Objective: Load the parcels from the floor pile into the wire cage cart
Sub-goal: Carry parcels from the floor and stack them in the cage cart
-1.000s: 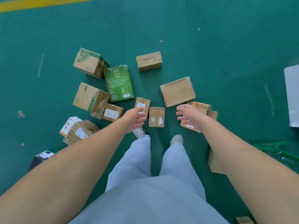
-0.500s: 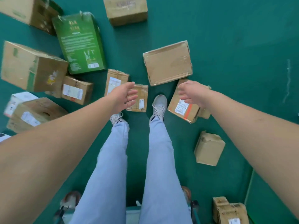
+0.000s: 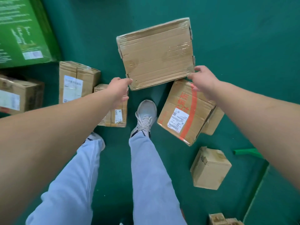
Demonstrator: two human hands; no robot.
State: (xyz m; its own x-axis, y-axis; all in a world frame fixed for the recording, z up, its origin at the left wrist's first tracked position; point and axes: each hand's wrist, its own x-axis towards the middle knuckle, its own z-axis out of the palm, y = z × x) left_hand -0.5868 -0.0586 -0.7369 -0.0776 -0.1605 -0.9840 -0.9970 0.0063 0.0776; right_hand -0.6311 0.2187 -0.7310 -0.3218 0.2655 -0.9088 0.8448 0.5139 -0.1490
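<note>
Parcels lie scattered over the green floor [image 3: 235,38], none of them loaded yet, and the wire cage cart is not in view. Largest in sight is the green box [image 3: 24,30] at the upper left, cut off by the frame edge. Next comes the flat brown box [image 3: 156,52] in the middle — the one both hands are going for. Its near edge sits just above the box with the red stripe [image 3: 185,111], which itself leans on a smaller carton [image 3: 212,120] tucked behind it. Further down sit a small cube-shaped box [image 3: 210,169], a labelled box [image 3: 76,82] to the left, and a little parcel [image 3: 116,114] partly hidden under the left forearm.

The left hand [image 3: 119,88] has its fingers at the flat box's near left corner; the right hand [image 3: 203,78] is pinching the near right corner. Both look closed on the corners, though how firm the hold is cannot be told.

The risk, as I judge it, is the grip — two corners on one edge only. A wide, flat box lifted that way could swing down, slip from the fingertips, or tear at its worn tape. The right shoe [image 3: 145,117] stands close among the parcels, so a dropped box or a careless step back could mean a stumble.
</note>
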